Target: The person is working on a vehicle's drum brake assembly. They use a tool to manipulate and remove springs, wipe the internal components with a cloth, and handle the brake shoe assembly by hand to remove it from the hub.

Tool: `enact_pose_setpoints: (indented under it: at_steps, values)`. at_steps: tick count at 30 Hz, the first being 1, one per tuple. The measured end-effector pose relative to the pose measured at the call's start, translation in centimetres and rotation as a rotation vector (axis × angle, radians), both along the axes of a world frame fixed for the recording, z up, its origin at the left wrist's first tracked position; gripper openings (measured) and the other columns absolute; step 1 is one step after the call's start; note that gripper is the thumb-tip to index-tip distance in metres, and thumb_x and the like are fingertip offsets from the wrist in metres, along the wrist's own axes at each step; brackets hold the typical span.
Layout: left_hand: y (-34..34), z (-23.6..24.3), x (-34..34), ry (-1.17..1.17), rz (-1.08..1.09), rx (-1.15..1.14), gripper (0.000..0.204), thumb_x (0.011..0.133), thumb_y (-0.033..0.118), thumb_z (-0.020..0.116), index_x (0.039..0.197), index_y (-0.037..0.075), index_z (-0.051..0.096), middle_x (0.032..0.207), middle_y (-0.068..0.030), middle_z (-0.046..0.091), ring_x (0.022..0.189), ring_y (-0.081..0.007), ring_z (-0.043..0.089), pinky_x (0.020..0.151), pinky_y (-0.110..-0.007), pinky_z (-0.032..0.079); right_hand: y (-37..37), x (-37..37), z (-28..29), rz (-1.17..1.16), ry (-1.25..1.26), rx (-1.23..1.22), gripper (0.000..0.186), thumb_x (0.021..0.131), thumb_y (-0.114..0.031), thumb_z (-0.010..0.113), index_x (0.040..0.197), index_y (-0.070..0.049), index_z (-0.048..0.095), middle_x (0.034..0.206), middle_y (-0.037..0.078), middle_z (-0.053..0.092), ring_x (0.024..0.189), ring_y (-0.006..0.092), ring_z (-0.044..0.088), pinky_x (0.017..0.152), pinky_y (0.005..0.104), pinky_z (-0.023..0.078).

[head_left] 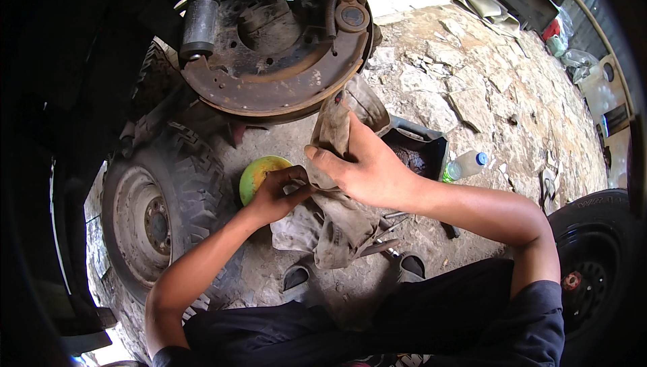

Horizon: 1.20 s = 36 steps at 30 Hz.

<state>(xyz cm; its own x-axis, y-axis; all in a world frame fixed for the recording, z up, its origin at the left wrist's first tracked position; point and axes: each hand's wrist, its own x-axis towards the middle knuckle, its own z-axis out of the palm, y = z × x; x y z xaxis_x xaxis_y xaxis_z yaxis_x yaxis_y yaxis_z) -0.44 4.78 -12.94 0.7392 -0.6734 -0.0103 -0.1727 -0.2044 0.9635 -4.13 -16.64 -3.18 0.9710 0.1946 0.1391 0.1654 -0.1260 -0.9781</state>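
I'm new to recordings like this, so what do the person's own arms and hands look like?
The left hand and right hand are human and bare, with no gloves, watch or bracelet showing. The left forearm and right forearm are uncovered; dark, short sleeves end above the elbows.

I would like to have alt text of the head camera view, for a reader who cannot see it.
A person's left hand and right hand grip a dirty grey-brown cloth in front of a rusty brake assembly. A green bowl and a large wheel are to the left; a clear, blue-capped bottle lies to the right.
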Motion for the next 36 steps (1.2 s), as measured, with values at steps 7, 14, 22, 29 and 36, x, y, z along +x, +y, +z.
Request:
enact_pose_setpoints:
  at_steps: [7,14,22,29,36]
  values:
    - [0.8,1.0,0.0,-0.127,0.054,-0.100,0.059,0.086,0.009,0.070,0.137,0.001,0.042,0.133,-0.0126,0.051,0.122,-0.0197,0.049,0.102,-0.034,0.040,-0.6,-2.5,0.2,0.154,-0.199,-0.187,0.022,0.092,-0.011,0.061,0.107,0.005,0.065,0.076,0.013,0.070,0.065,0.0174,0.068,0.056,0.0309,0.051]
    - [-0.6,6.6,0.2,-0.080,-0.145,-0.416,0.070,0.075,0.020,0.071,0.135,-0.002,0.043,0.142,-0.0194,0.043,0.133,-0.0268,0.041,0.112,-0.041,0.030,-0.2,-2.3,2.6,0.326,0.048,-0.194,0.026,0.091,-0.021,0.066,0.089,0.005,0.065,0.071,0.019,0.065,0.062,0.0325,0.065,0.059,0.0404,0.049]
    - [0.3,6.8,-0.5,0.115,0.248,-0.383,0.024,0.089,0.021,0.064,0.101,0.001,0.065,0.094,-0.0017,0.065,0.084,-0.0080,0.056,0.075,-0.024,0.044,-1.3,-0.5,2.3,0.018,0.234,0.368,0.033,0.098,-0.029,0.058,0.108,0.002,0.064,0.080,0.007,0.067,0.071,0.0114,0.062,0.067,0.0250,0.052]
    - [-2.6,7.4,-0.2,0.093,0.285,-0.264,0.026,0.093,0.024,0.066,0.102,0.000,0.065,0.085,0.0031,0.061,0.077,-0.0035,0.051,0.070,-0.021,0.041,-4.4,2.3,1.7,-0.368,0.094,0.303,0.033,0.099,-0.028,0.057,0.108,0.003,0.062,0.090,0.002,0.063,0.082,0.0081,0.055,0.073,0.0227,0.045]
    - [-6.6,8.4,0.5,0.154,0.307,-0.391,0.024,0.092,0.017,0.068,0.107,-0.002,0.066,0.095,0.0007,0.066,0.085,-0.0037,0.056,0.077,-0.020,0.045,-6.6,6.0,-0.2,-0.588,-0.210,0.164,0.033,0.099,-0.028,0.058,0.094,0.004,0.064,0.073,-0.002,0.057,0.069,0.0054,0.044,0.061,0.0234,0.039]
